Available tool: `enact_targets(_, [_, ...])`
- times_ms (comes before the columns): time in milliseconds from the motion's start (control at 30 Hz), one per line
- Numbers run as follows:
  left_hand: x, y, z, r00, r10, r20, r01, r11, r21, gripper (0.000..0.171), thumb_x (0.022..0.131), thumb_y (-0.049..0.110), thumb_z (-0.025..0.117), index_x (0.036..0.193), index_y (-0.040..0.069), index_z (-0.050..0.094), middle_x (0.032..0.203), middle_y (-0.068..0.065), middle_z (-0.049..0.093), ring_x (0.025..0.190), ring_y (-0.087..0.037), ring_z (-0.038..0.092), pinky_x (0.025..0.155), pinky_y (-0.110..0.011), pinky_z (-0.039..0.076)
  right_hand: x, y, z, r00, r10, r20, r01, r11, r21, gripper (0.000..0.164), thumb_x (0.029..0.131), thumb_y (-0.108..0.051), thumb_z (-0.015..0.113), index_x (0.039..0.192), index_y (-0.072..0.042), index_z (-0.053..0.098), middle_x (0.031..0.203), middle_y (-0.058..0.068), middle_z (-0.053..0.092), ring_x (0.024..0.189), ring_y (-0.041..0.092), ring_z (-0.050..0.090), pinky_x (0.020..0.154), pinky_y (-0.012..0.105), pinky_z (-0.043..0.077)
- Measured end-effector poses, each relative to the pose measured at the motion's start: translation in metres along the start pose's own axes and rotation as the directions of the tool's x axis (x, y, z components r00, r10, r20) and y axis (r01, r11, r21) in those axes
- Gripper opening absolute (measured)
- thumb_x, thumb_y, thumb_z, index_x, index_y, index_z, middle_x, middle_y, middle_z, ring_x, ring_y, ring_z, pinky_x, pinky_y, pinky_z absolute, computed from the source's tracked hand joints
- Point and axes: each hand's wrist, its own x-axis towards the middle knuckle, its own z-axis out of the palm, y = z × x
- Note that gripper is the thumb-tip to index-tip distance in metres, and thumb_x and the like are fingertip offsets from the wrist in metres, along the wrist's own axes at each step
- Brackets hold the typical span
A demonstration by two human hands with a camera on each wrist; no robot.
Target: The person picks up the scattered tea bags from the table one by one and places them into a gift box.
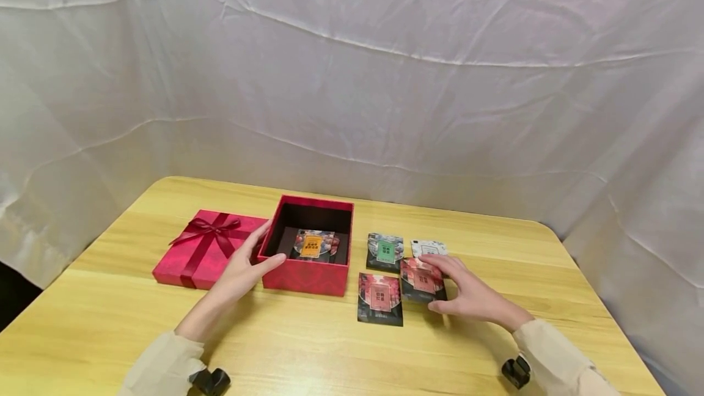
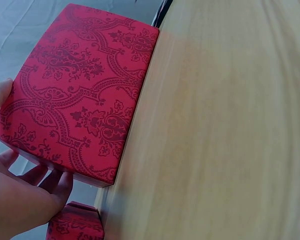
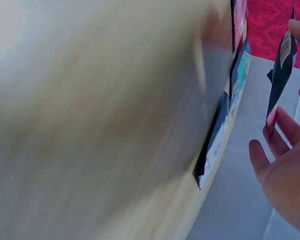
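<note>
One packet (image 1: pixel 422 281) sits pinched by opposite edges between the right hand's (image 1: pixel 467 297) thumb and fingers, above the table (image 1: pixel 308 341), right of the box (image 1: pixel 305 277). It looks light, thin and bendable, its surface probably slick, so a gentle edge hold suits it; squeezing would likely buckle it. The left hand (image 1: pixel 242 271) grips the box's near left corner.
</note>
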Motion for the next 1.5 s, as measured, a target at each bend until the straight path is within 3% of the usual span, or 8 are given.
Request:
enact_targets(367, [-0.001, -0.008, 0.0, 1.0, 0.005, -0.019, -0.005, 1.0, 0.01, 0.078, 0.092, 0.023, 0.066, 0.155, 0.016, 0.021, 0.149, -0.018, 0.033, 0.127, -0.036, 0.04, 0.099, -0.046, 0.038, 0.019, -0.011, -0.006, 1.0, 0.006, 0.029, -0.006, 1.0, 0.014, 0.082, 0.074, -0.023, 0.081, 0.144, -0.006, 0.042, 0.148, 0.023, 0.034, 0.134, 0.045, 0.027, 0.097, 0.071, 0.026])
enact_targets(600, [-0.001, -0.007, 0.0, 1.0, 0.001, -0.019, -0.001, 1.0, 0.01, 0.078, 0.092, 0.023, 0.066, 0.155, 0.017, 0.021, 0.151, -0.018, 0.031, 0.129, -0.036, 0.038, 0.101, -0.051, 0.035, 0.027, -0.015, -0.008, 0.999, -0.007, 0.033, 0.007, 1.0, 0.006, 0.079, 0.075, -0.024, 0.08, 0.144, -0.009, 0.044, 0.147, 0.02, 0.036, 0.132, 0.041, 0.032, 0.097, 0.068, 0.03])
enact_targets(867, [-0.002, -0.004, 0.0, 1.0, 0.006, -0.018, -0.006, 1.0, 0.014, 0.078, 0.093, 0.021, 0.066, 0.156, 0.016, 0.019, 0.15, -0.018, 0.032, 0.128, -0.034, 0.041, 0.1, -0.047, 0.037, 0.034, -0.018, -0.009, 0.999, -0.012, 0.048, 0.011, 1.0, 0.012, 0.079, 0.076, -0.028, 0.08, 0.144, -0.01, 0.044, 0.148, 0.016, 0.037, 0.133, 0.039, 0.032, 0.097, 0.069, 0.03])
enact_targets(1200, [0.0, -0.005, 0.001, 0.999, 0.003, -0.032, -0.002, 1.0, 0.019, 0.078, 0.091, 0.025, 0.068, 0.155, 0.018, 0.022, 0.15, -0.018, 0.033, 0.128, -0.037, 0.039, 0.101, -0.051, 0.036, 0.045, -0.026, -0.017, 0.999, -0.025, 0.036, 0.024, 1.0, 0.011, 0.08, 0.075, -0.024, 0.08, 0.145, -0.01, 0.043, 0.148, 0.02, 0.035, 0.132, 0.041, 0.032, 0.095, 0.071, 0.028])
enact_targets(1500, [0.001, -0.003, 0.002, 1.0, 0.005, -0.024, -0.005, 1.0, -0.001, 0.078, 0.092, 0.024, 0.068, 0.155, 0.019, 0.023, 0.149, -0.018, 0.034, 0.127, -0.037, 0.041, 0.098, -0.047, 0.039, 0.054, -0.036, -0.025, 0.999, -0.041, 0.029, 0.042, 0.999, -0.015, 0.08, 0.074, -0.021, 0.08, 0.144, -0.009, 0.043, 0.148, 0.02, 0.036, 0.133, 0.041, 0.032, 0.096, 0.07, 0.028])
